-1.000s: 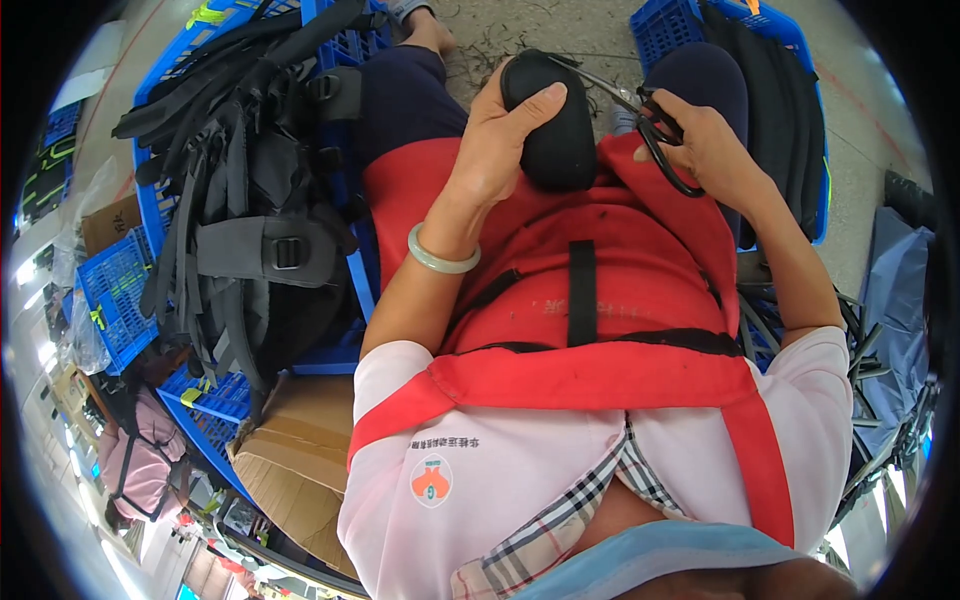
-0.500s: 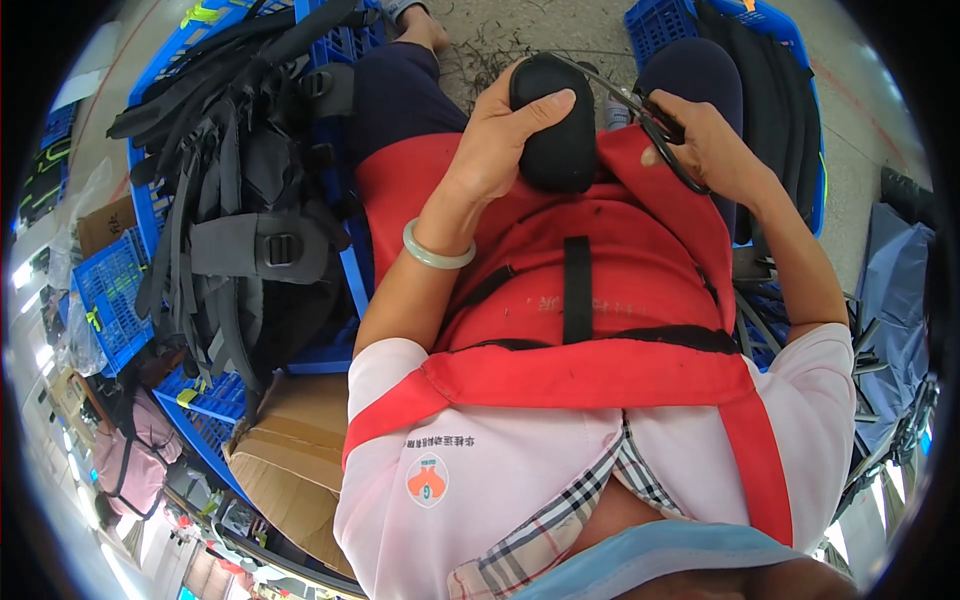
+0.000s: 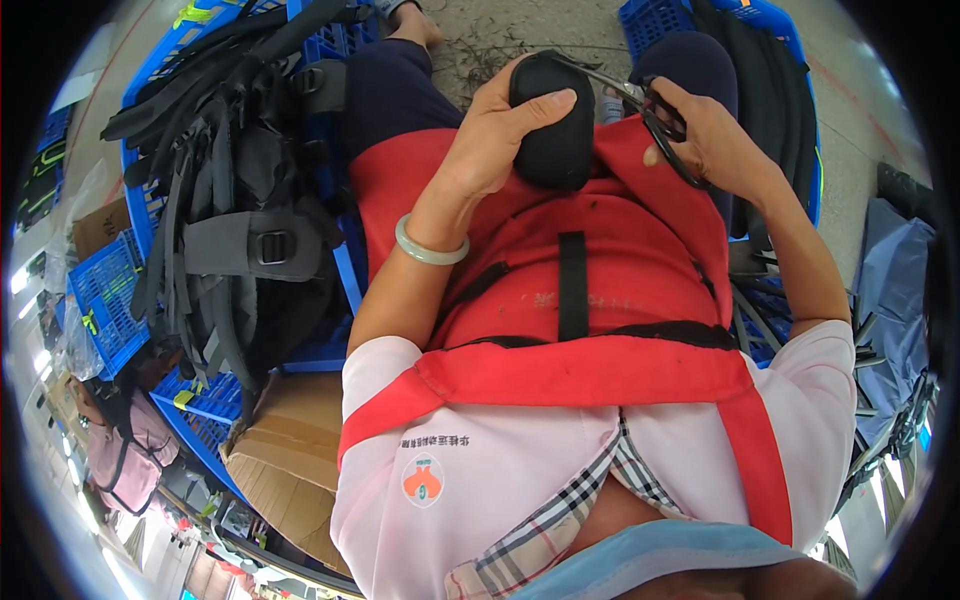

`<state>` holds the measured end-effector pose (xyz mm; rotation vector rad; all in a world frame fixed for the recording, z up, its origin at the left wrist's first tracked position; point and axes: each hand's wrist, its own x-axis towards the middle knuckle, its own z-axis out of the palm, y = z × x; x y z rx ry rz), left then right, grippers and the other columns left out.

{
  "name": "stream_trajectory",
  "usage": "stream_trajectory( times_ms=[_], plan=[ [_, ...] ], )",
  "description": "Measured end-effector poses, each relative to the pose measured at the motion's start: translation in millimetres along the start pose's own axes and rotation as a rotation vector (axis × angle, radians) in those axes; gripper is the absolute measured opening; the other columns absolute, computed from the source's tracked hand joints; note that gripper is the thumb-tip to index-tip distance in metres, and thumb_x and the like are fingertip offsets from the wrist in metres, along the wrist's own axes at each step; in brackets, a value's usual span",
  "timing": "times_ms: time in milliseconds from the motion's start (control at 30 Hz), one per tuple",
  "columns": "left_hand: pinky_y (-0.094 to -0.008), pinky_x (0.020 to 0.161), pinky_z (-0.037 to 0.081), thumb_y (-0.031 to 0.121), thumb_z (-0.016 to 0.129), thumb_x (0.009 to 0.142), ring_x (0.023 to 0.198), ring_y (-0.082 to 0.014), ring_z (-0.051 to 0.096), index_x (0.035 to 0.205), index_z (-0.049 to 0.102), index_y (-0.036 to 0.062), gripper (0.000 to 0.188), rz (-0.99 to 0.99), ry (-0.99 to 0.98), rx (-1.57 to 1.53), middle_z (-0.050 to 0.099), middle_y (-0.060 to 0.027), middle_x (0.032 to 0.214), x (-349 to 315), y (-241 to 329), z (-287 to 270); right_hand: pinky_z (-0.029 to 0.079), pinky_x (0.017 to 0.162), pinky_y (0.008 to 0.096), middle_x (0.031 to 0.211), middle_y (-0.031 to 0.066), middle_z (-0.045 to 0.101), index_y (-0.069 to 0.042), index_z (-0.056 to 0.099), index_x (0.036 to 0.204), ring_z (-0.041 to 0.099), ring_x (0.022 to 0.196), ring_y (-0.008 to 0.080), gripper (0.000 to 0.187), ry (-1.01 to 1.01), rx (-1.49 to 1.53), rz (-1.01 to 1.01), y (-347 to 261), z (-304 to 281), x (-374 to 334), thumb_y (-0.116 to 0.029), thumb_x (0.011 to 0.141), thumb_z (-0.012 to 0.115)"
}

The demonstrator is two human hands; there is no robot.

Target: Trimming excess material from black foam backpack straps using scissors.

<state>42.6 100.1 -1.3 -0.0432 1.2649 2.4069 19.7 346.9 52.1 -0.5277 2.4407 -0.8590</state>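
My left hand (image 3: pixel 490 130) is closed round a black oval padded piece (image 3: pixel 562 150), thumb across its upper face, holding it up over my lap. In my right hand (image 3: pixel 718 145) is a pair of scissors (image 3: pixel 632 94) with black handles, fingers through the loops. The metal blades point left, and their tips reach the top edge of the padded piece. Whether a thread or fabric edge lies between the blades is too small to tell. A red apron (image 3: pixel 440 340) covers my lap below both hands.
On the left, a blue crate (image 3: pixel 135 215) holds heaped black straps and padded grey-black parts (image 3: pixel 230 250). Another blue crate (image 3: pixel 812 120) at the right has long black pieces (image 3: pixel 760 110). A cardboard box (image 3: pixel 290 430) stands at lower left. Dark scraps (image 3: pixel 480 62) litter the floor ahead.
The scissors stay at the top edge of the padded piece, with both hands almost in place. The whole view has shifted very slightly.
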Motion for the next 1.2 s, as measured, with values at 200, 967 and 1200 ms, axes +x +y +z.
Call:
stream_trajectory(
  times_ms=[200, 967, 1200],
  plan=[
    [-0.0228, 0.078, 0.049, 0.008, 0.067, 0.087, 0.085, -0.0094, 0.059, 0.11, 0.059, 0.0021, 0.025, -0.05, -0.061, 0.014, 0.064, -0.0019, 0.095, -1, 0, 4, 0.037, 0.053, 0.0376, 0.061, 0.0124, 0.044, -0.001, 0.049, 0.098, 0.044, 0.053, 0.0269, 0.051, -0.074, -0.089, 0.11, -3, -16, -2, -0.035, 0.073, 0.078],
    [-0.0222, 0.078, 0.05, 0.007, 0.066, 0.088, 0.087, -0.0094, 0.061, 0.113, 0.057, 0.0025, 0.027, -0.056, -0.124, 0.044, 0.064, -0.0025, 0.098, -2, -3, 4, 0.039, 0.062, 0.0401, 0.067, 0.0107, 0.045, -0.004, 0.044, 0.1, 0.046, 0.063, 0.0321, 0.052, 0.023, -0.332, -0.072, -1, -25, -4, -0.028, 0.07, 0.08],
    [-0.0221, 0.078, 0.05, 0.008, 0.066, 0.087, 0.087, -0.0093, 0.061, 0.113, 0.058, 0.0032, 0.027, -0.059, -0.162, 0.101, 0.064, -0.0024, 0.098, -3, -1, 6, 0.04, 0.064, 0.0437, 0.066, 0.0118, 0.047, -0.006, 0.046, 0.107, 0.047, 0.064, 0.0327, 0.052, -0.021, -0.378, -0.043, -7, -34, -6, -0.028, 0.073, 0.078]
  ],
)
